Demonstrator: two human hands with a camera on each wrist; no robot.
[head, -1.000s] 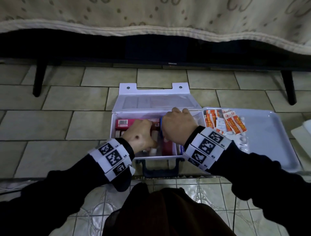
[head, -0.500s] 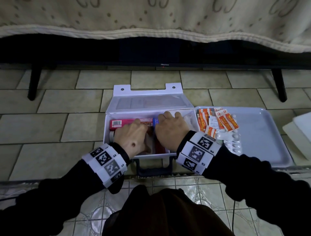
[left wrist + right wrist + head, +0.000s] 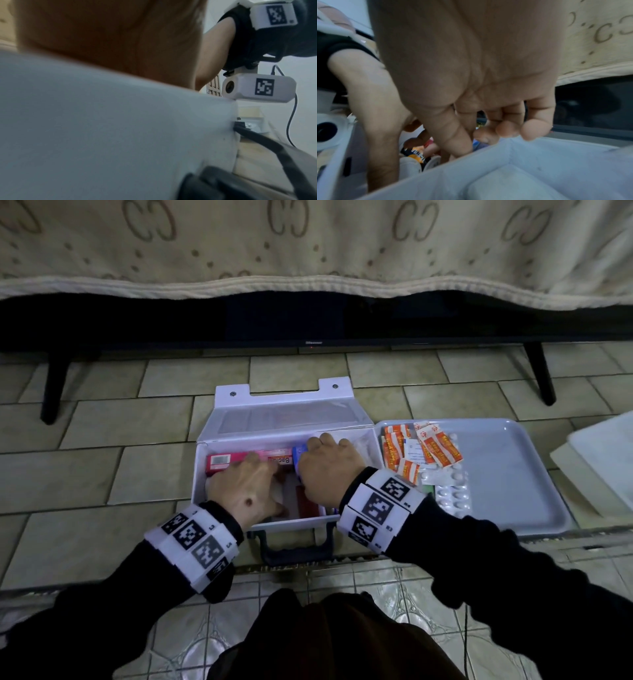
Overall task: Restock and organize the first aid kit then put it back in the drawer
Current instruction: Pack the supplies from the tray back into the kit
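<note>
An open white first aid kit [image 3: 239,440] sits on a tiled counter [image 3: 85,474], its lid propped back and its dark carry handle [image 3: 296,546] facing the person. Both hands are inside the box. The left hand [image 3: 245,491] is knuckles-up over the left half, beside a long pink carton [image 3: 239,459] lying along the back wall; the carton shows a barcode and the partial letters "Bac". The right hand [image 3: 329,470] is at the middle, with a small blue box [image 3: 297,455] against its thumb side. Whether either hand is gripping anything cannot be told: the fingertips are hidden in the head view. The right wrist view adds what the head view hides: the right hand's fingers [image 3: 532,129] curl downward over the kit's inner wall, above an orange-and-black packet [image 3: 417,155] with unreadable print. The left wrist view shows only the kit's blurred white front wall and palm. Touching the kit's right side, a grey tray [image 3: 513,474] holds orange sachets [image 3: 438,450] with unreadable red lettering and white pill blister packs [image 3: 452,498]. A dark television edge [image 3: 313,330] reads faintly "Hisense".
</note>
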